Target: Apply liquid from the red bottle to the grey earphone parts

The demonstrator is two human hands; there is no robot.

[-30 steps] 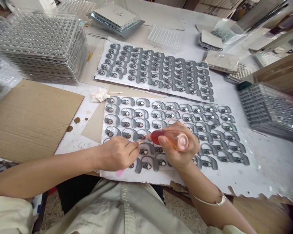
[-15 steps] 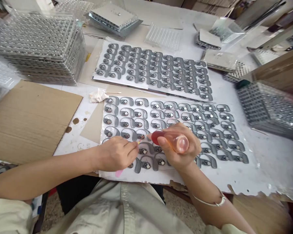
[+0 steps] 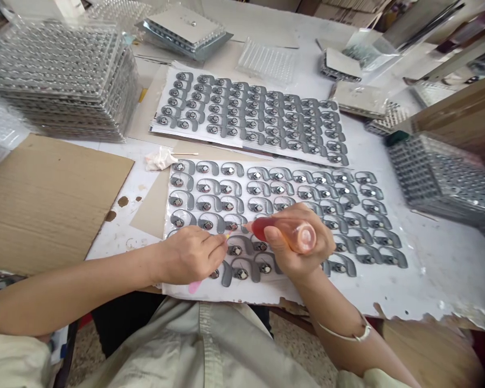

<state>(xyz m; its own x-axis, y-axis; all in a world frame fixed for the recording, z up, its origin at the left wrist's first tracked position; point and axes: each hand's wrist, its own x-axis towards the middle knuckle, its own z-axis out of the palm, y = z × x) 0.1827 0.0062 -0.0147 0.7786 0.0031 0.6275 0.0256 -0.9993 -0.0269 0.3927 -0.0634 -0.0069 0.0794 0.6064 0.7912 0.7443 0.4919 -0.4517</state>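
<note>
Rows of grey curved ear-hook parts (image 3: pixel 231 223) with round metal centres lie on a white sheet (image 3: pixel 267 288), and a second filled sheet (image 3: pixel 210 139) lies beyond it. My left hand (image 3: pixel 189 254) pinches a thin pink-handled applicator (image 3: pixel 194 286), whose yellow tip (image 3: pixel 227 235) sits at a grey part. My right hand (image 3: pixel 297 240) grips a translucent orange squeeze bottle (image 3: pixel 285 230), with its nozzle end close to that same part. Both hands hide the parts beneath them.
Tall stacks of transparent trays (image 3: pixel 60 81) rise at back left, and a metal-filled tray stack (image 3: pixel 440 178) sits at right. A cardboard sheet (image 3: pixel 52 205) lies at left. Crumpled tissue (image 3: pixel 157 159) and a swab lie between the sheets. The table's front edge is ragged.
The whole scene has drifted slightly left in view as my head turned. Both hands stay over the same part, with the same hold on the applicator and bottle.
</note>
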